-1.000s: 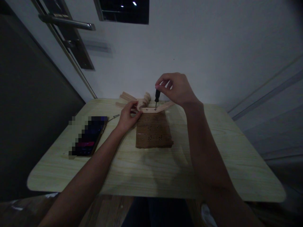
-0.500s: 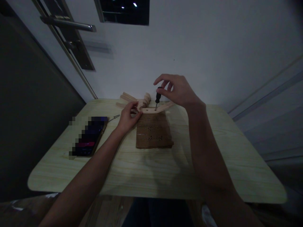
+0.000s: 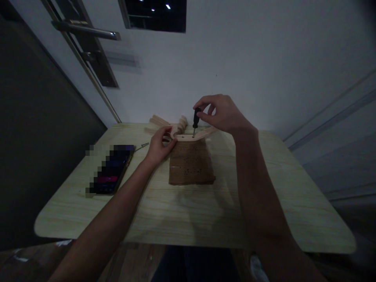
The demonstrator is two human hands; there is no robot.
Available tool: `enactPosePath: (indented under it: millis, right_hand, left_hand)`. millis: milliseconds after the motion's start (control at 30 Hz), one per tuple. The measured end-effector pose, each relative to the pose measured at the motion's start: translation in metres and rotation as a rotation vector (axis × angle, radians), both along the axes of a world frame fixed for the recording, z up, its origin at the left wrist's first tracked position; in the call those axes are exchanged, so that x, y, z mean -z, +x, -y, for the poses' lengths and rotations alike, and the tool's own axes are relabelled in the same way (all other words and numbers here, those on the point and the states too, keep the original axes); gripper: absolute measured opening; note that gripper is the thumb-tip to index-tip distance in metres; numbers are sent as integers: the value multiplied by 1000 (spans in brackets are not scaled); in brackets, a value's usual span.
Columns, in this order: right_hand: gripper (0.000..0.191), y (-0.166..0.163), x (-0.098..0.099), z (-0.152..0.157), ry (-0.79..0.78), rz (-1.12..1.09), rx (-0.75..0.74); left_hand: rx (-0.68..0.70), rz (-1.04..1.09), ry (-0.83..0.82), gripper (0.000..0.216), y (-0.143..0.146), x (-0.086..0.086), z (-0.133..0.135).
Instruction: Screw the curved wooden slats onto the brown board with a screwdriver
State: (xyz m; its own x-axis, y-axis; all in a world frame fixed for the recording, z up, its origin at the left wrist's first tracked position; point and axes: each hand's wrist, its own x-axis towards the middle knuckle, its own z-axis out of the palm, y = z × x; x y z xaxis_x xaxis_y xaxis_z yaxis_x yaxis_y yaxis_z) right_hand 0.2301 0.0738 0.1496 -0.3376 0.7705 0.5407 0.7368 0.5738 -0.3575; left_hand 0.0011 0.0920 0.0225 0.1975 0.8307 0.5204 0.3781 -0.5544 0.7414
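Observation:
My right hand [image 3: 219, 111] pinches the black handle of a screwdriver [image 3: 196, 118], which stands nearly upright. Its metal tip meets a hole near the right end of the flat part of a pale wooden piece [image 3: 188, 138]. A second hole shows further left along that part. My left hand [image 3: 160, 144] grips the wooden piece at its curved left end, thumb in front and fingers behind. Under the piece's front edge lies a brown cardboard pad [image 3: 190, 164] with small punctures. More pale wooden pieces [image 3: 160, 120] are behind my left hand, partly hidden.
A phone [image 3: 113, 172], partly pixelated, lies on the left of the light wood-grain table [image 3: 164, 219]. Beside it is a thin metal screw-like item [image 3: 142, 146]. A white wall [image 3: 249, 58] rises behind the table, with a door handle [image 3: 88, 30] at upper left.
My right index finger has come down from a raised position onto the top of the screwdriver handle. The left hand and the wooden piece have stayed in place.

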Motion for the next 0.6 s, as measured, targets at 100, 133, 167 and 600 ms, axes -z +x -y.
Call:
enactPosePath:
  millis: [100, 133, 167, 600]
  right_hand:
    - [25, -1, -2, 1, 0, 1, -5]
    - [25, -1, -2, 1, -5, 3, -12]
    - [24, -1, -2, 0, -11, 4, -19]
    - [19, -1, -1, -3, -35, -42, -64]
  left_hand:
    - [0, -2, 4, 38, 0, 0, 0]
    - [0, -2, 3, 39, 0, 1, 0]
    - [-1, -1, 3, 39, 0, 1, -1]
    - [-6, 11, -17, 40, -1, 4, -2]
